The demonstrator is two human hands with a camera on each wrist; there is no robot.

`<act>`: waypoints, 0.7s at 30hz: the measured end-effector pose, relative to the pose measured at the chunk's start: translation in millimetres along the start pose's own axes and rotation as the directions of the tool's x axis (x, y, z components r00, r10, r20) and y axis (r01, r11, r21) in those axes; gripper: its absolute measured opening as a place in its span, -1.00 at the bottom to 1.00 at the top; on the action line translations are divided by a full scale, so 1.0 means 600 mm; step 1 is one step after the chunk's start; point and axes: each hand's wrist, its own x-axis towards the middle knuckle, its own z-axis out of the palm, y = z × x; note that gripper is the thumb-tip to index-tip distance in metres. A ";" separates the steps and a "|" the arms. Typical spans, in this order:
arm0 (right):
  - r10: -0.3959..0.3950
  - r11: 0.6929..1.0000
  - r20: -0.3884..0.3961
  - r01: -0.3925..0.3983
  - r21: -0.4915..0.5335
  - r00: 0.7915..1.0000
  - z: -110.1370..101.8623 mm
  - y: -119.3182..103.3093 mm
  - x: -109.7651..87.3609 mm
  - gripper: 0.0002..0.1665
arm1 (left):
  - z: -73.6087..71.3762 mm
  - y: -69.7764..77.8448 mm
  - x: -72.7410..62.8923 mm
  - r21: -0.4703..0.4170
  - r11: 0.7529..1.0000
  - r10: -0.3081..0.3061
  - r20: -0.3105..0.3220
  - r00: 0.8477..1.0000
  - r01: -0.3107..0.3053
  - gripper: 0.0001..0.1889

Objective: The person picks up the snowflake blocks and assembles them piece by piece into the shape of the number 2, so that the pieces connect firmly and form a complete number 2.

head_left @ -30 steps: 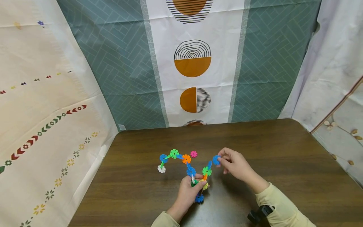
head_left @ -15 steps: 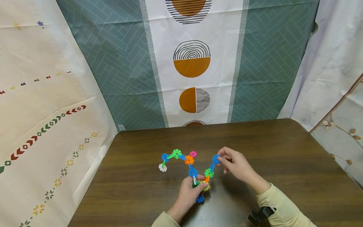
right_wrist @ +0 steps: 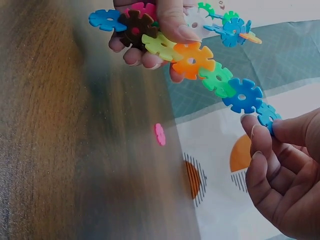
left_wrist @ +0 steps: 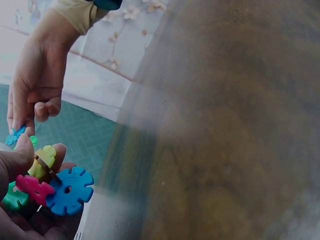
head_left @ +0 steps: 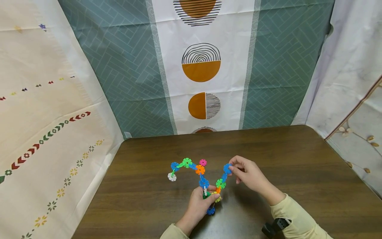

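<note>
A chain of notched plastic snowflake discs in many colours hangs between the hands. My left hand grips its middle, thumb over a yellow disc and a dark green disc. My right hand pinches a blue snowflake disc at the chain's right end. That disc meets another blue disc, followed by a light green disc and an orange disc. Below the left hand, a blue disc sticks out. The left branch arches away to a white disc.
A loose pink disc lies on the brown wooden table, beyond the chain. Patterned cloths hang behind and beside the table. A black device is strapped at the right wrist.
The left hand and the chain have shifted slightly right. The chain's right branch now slants more toward the right hand, which stays nearly still with its blue disc.
</note>
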 end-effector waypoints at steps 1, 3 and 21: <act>0.000 1.000 -0.001 0.000 0.001 1.000 0.000 0.000 0.000 -0.90 | 0.000 0.000 0.000 -0.004 1.000 0.004 0.002 1.000 -0.004 -0.83; -0.001 1.000 -0.002 0.001 -0.002 1.000 0.001 0.000 0.000 -0.91 | 0.001 0.002 -0.001 -0.002 1.000 0.011 0.002 1.000 -0.011 -0.83; -0.020 0.993 -0.001 0.019 -0.119 1.000 0.004 0.001 -0.003 -0.78 | -0.002 0.004 -0.001 -0.009 1.000 -0.028 0.004 1.000 0.028 -0.80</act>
